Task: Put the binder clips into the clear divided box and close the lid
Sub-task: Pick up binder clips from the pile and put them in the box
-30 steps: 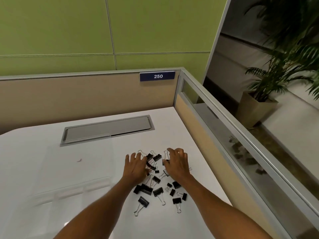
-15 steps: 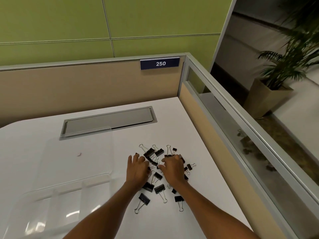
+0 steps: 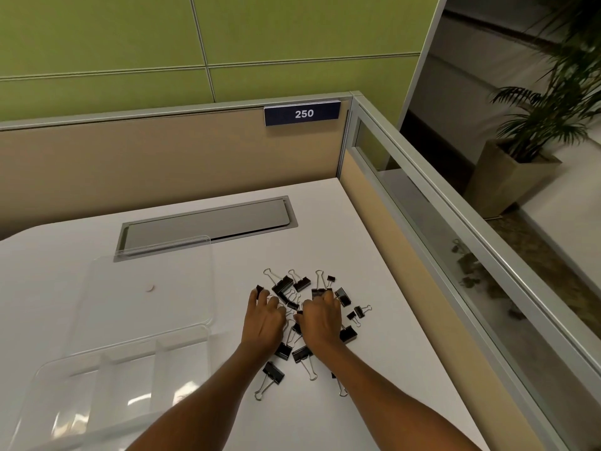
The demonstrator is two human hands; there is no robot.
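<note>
I had both hands down on the white table [image 3: 374,402], palms facing the surface, pressed side by side over the middle of a scattered heap of black binder clips [image 3: 286,285]. The left hand [image 3: 264,323] lay with its fingers curled loosely among the clips, and the right hand [image 3: 320,323] sat just beside it, fingers bent over the pile as well; from my view I could not tell whether either hand actually gripped a clip, since the fingertips were buried among them. Clips spread out on every side of the hands: several with silver wire handles lay beyond the fingertips, a few small ones lay off to the right, and more lay nearer to me, including one clip [image 3: 272,374] resting apart by the left forearm. The clear divided box [image 3: 107,379] stood to the left of the pile, on the near left part of the table, its compartments showing no clips. Its transparent lid [image 3: 146,288] was open, lying flat on the table beyond the compartments and reaching toward the grey cable hatch [image 3: 208,222] set into the tabletop. A beige partition with a blue plate reading 250 [image 3: 302,113] stood at the far edge of the table.
</note>
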